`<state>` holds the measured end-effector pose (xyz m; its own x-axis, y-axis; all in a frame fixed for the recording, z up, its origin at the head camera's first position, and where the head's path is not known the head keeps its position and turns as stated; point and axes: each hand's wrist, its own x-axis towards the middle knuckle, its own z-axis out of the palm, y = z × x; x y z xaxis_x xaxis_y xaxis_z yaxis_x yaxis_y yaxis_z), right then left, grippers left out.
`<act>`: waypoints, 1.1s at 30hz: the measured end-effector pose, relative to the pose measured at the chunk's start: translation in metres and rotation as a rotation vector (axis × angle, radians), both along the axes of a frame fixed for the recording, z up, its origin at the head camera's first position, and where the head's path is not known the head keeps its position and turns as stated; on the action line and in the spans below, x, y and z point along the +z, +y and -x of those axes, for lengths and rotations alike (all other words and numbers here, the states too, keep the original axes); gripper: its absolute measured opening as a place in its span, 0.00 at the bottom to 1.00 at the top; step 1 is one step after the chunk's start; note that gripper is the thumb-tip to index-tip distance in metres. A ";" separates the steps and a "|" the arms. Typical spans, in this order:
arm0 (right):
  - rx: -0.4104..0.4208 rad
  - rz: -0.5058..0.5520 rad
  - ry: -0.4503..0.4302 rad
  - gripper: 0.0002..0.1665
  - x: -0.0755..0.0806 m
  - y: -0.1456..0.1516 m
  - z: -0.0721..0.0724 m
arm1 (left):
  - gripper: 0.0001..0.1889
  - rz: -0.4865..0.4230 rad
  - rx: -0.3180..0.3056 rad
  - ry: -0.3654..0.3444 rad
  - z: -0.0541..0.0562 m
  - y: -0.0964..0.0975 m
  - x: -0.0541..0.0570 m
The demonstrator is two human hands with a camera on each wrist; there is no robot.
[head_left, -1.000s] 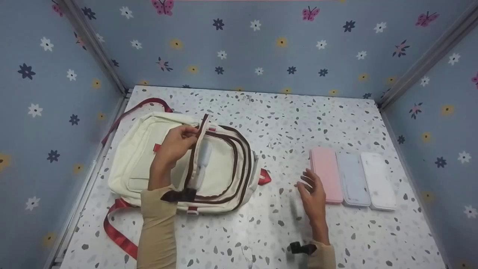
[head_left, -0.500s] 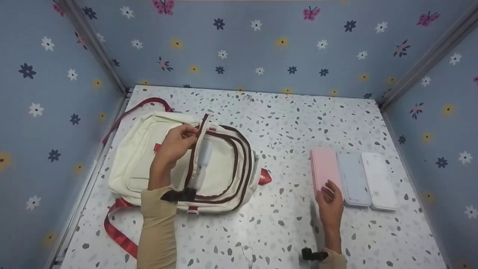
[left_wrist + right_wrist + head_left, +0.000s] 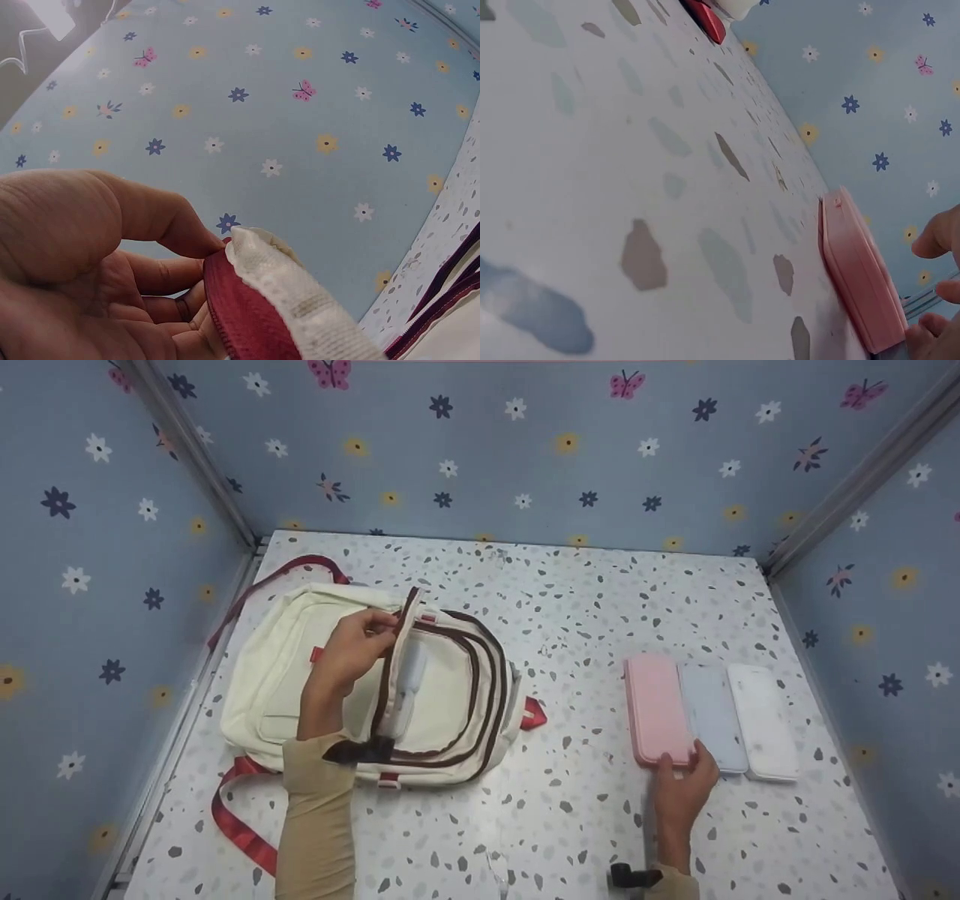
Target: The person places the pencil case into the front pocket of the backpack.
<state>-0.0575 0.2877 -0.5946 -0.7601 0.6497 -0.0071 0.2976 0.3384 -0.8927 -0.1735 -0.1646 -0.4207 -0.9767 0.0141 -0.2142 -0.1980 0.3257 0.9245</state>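
Observation:
A cream backpack with brown zips lies on the left of the table. My left hand pinches the zipped edge of its raised pocket flap. The left wrist view shows thumb and fingers on the dark red zipper tape. Inside the pocket, a pale blue item and a whitish one partly show. My right hand is at the near end of a pink case, thumb and forefinger spread at its edge. In the right wrist view, one fingertip stands apart from the case's end.
Beside the pink case lie a pale blue case and a white case, side by side. Red straps trail from the backpack. Flower-patterned walls enclose the speckled table at the back and sides.
My right hand has moved right, from beside the pink case, across its near part, to its near end. The left hand keeps its pinch on the flap; the cases have not visibly moved.

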 end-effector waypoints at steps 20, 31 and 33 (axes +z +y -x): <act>0.022 -0.045 -0.228 0.55 -0.002 -0.013 0.002 | 0.16 -0.028 -0.010 0.023 -0.001 -0.001 0.000; 0.042 -0.114 -0.197 0.60 -0.009 -0.021 0.011 | 0.15 -0.043 -0.007 0.021 -0.001 0.000 -0.002; 0.044 -0.123 -0.184 0.60 -0.011 -0.021 0.013 | 0.15 -0.050 -0.012 0.021 -0.001 0.000 -0.002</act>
